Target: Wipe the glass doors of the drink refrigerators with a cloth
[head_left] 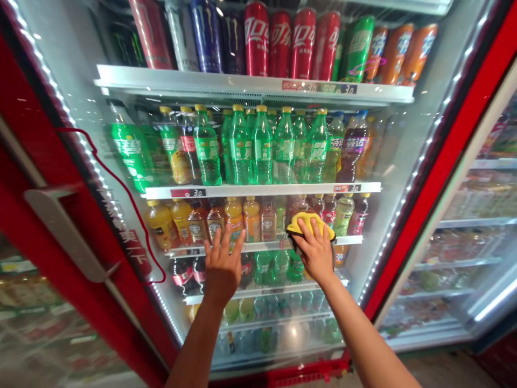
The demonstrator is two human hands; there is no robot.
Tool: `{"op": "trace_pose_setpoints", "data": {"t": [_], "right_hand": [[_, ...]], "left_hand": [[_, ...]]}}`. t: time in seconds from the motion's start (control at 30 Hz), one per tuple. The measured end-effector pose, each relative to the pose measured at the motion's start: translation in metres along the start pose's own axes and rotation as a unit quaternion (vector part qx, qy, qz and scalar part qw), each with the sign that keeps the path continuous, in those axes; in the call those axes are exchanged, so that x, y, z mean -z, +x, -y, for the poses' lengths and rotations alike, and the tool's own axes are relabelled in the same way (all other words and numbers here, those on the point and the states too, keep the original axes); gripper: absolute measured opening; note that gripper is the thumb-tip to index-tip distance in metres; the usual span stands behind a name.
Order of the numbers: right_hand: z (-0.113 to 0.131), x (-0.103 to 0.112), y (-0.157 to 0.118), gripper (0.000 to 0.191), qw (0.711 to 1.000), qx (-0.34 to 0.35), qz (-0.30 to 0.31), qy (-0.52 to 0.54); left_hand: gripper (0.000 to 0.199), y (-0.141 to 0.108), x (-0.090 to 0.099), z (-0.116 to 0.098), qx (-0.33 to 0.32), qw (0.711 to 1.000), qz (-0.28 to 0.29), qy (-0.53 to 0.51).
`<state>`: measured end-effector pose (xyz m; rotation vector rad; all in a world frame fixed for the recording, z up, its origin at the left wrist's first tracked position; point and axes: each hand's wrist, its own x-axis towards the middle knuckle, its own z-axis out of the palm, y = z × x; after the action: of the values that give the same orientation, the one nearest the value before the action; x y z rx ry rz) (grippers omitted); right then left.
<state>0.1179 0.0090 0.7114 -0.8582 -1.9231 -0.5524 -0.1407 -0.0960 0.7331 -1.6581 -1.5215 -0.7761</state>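
A yellow cleaning cloth point(311, 222) with a dark edge lies under my right hand point(315, 250), pressed against the glass door point(258, 264) of a drinks fridge. The fingers of that hand are slightly apart over the cloth. My left hand point(223, 264) is open, fingers spread, at the glass to the left of the cloth, and holds nothing. Behind both hands are juice bottles point(252, 218) on a white shelf point(258, 246). Part of the cloth is hidden by my right hand.
The red door frame carries a pale handle point(68, 234) on the left. Cans point(256, 40) and green soda bottles point(262, 145) fill the upper shelves. More bottles point(262, 267) stand lower down. Another drinks fridge point(464, 231) is at the right.
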Motion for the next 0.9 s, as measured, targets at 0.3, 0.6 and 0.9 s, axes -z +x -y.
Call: {"op": "trace_pose_setpoints", "data": {"t": [0.3, 0.6, 0.9], "right_hand": [[0.004, 0.014, 0.068, 0.063, 0.995, -0.076, -0.041, -0.049], [0.000, 0.028, 0.069, 0.040, 0.997, 0.065, 0.003, -0.047], [0.077, -0.008, 0.075, 0.029, 0.988, 0.152, -0.015, -0.018]], "left_hand": [[0.073, -0.009, -0.002, 0.022, 0.008, 1.000, -0.005, -0.022], [0.072, -0.010, 0.011, 0.058, 0.013, 1.000, 0.004, -0.013], [0.071, -0.010, 0.027, 0.078, 0.010, 0.998, 0.062, 0.016]]}}
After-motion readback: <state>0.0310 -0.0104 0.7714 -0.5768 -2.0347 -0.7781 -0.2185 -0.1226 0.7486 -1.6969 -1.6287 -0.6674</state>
